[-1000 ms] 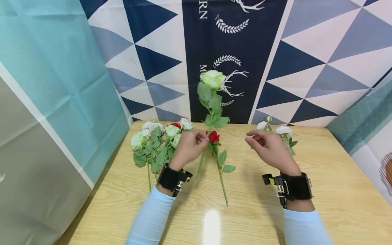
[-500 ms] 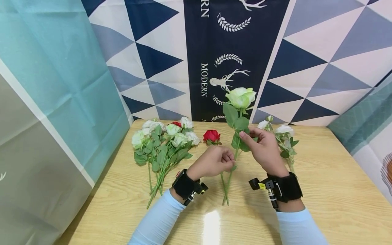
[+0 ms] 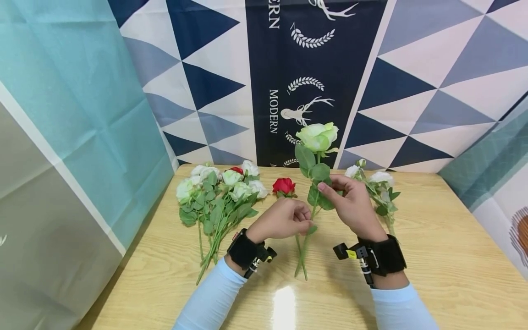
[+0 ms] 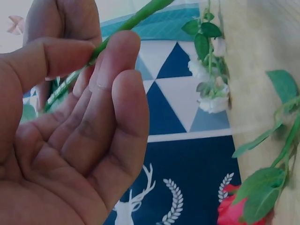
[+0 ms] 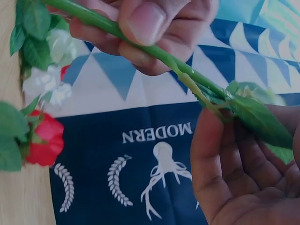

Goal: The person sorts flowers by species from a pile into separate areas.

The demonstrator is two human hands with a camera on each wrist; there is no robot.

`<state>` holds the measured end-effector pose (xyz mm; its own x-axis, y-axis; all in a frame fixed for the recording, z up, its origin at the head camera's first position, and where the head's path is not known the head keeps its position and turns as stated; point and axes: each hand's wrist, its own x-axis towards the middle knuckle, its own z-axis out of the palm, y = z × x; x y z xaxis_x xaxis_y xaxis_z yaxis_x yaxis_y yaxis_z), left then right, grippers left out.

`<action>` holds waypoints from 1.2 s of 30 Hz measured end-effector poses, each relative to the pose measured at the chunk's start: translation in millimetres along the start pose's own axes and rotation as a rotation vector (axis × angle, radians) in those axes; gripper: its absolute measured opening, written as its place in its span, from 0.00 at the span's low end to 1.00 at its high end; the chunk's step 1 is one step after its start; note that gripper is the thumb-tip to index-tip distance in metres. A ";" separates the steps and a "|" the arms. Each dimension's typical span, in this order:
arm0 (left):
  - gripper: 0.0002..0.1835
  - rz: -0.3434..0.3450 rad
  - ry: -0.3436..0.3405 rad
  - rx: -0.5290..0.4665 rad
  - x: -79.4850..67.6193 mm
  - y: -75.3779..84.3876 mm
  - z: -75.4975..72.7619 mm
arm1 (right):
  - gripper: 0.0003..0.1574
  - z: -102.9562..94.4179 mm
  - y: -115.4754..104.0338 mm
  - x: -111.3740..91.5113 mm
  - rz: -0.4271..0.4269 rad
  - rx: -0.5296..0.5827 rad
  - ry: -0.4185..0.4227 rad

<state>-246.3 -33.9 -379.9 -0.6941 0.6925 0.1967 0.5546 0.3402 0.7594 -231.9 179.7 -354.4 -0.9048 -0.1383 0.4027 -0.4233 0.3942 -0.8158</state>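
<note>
A pale green-white rose stands upright above the table, bloom at the top. My left hand pinches its lower stem between thumb and fingers. Higher up, my right hand holds the stem among the leaves, thumb in front. In the right wrist view a leaf covers part of that hold. Behind the left hand a red rose lies on the table; part of its stem is hidden. Its bloom is also near the edge of each wrist view.
To the left lies a bunch of white and pale green roses with a red bloom among them. White roses lie at the right, beyond the right hand. A patterned cloth hangs behind the wooden table.
The left hand has brought the pale rose to the right and lower. My right hand, holding nothing a second ago, has moved in and taken hold of it. Little differs over the last half second.
</note>
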 end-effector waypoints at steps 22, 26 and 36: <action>0.06 0.062 -0.042 0.098 -14.7 -16.6 -39.9 | 0.15 3.2 -8.4 -4.8 -0.092 0.133 -0.204; 0.07 0.061 -0.040 0.106 -15.6 -16.8 -40.0 | 0.15 2.9 -8.4 -5.5 -0.084 0.134 -0.213; 0.04 0.075 -0.013 0.076 -13.4 -4.7 -34.1 | 0.13 4.8 -13.5 -5.6 -0.082 0.078 -0.078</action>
<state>-255.3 -66.4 -365.0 -0.6435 0.7258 0.2433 0.6385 0.3335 0.6936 -221.4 170.8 -347.6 -0.8668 -0.2380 0.4382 -0.4952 0.3072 -0.8127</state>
